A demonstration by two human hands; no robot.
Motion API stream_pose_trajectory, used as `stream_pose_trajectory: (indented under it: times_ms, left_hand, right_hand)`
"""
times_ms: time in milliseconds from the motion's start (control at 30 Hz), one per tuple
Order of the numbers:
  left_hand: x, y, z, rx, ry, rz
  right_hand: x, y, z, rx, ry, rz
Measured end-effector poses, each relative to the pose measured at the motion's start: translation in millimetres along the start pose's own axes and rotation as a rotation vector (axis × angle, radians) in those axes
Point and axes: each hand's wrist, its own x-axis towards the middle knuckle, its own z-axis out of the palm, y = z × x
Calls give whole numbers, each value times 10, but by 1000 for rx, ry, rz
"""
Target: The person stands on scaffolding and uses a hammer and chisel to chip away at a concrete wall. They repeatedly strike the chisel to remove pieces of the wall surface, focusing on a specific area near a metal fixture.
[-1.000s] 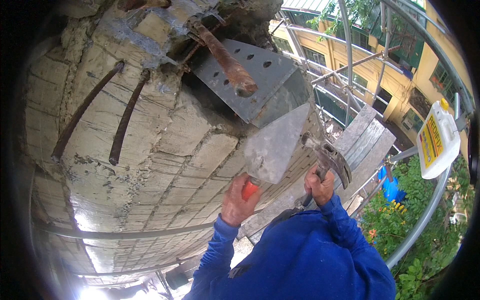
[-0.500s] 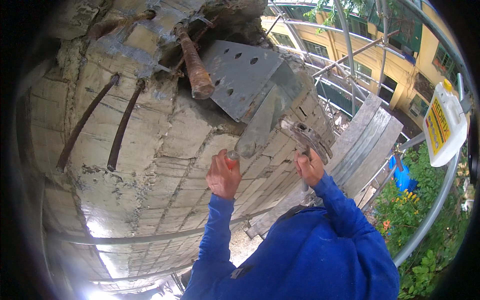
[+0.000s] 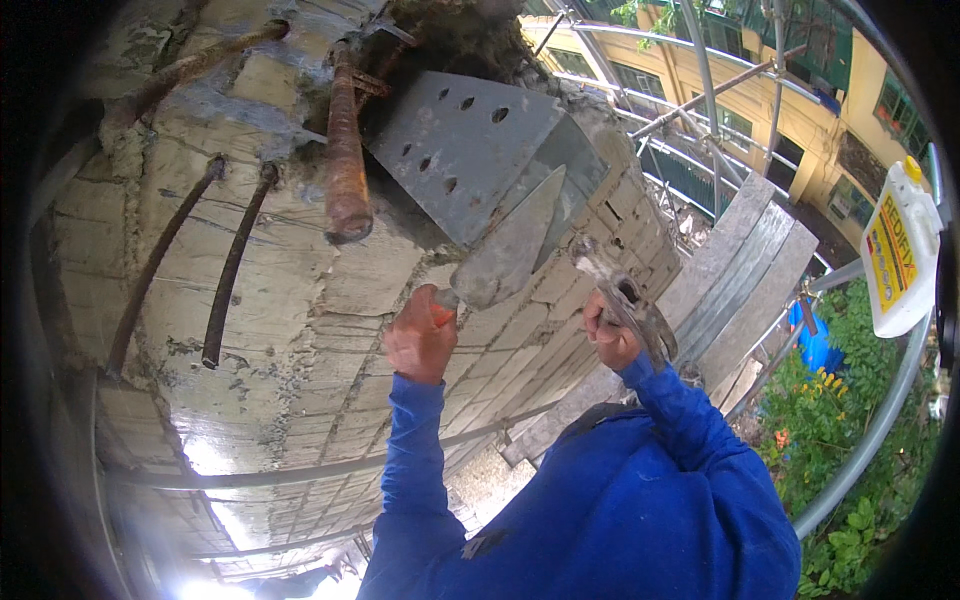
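Note:
My left hand (image 3: 420, 338) grips the orange handle of a pointed steel trowel (image 3: 512, 248). Its blade points up and lies against the lower edge of a grey perforated metal plate (image 3: 455, 150) set into broken masonry. My right hand (image 3: 606, 338) holds a mortar-crusted hand tool (image 3: 625, 298), which looks like a hammer, just right of the trowel's blade and close to the brick wall (image 3: 300, 300). Both arms wear blue sleeves.
Rusty reinforcing bars (image 3: 345, 150) jut from the broken concrete above and left of the plate. Grey planks (image 3: 745, 270) and scaffold tubes (image 3: 880, 420) stand to the right. A white plastic jug with a yellow label (image 3: 900, 250) hangs at far right, above green plants (image 3: 840, 440).
My left hand has lifted the trowel from chest height to the plate's edge, with the blade turned upward. My right hand has risen with its tool and now sits beside the blade.

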Motion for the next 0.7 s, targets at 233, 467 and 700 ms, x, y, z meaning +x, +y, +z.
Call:
stream_pose_trajectory:
  times_ms: [233,467,700]
  left_hand:
    - [40,2,-50,15,-4,11]
    - [52,66,-134,124,5,12]
    - [72,131,-191,119,-21,-13]
  right_hand:
    - [78,297,12,-46,132,-363]
    - [157,466,-51,4,164,-57]
    - [213,592,-56,-188,131,-161]
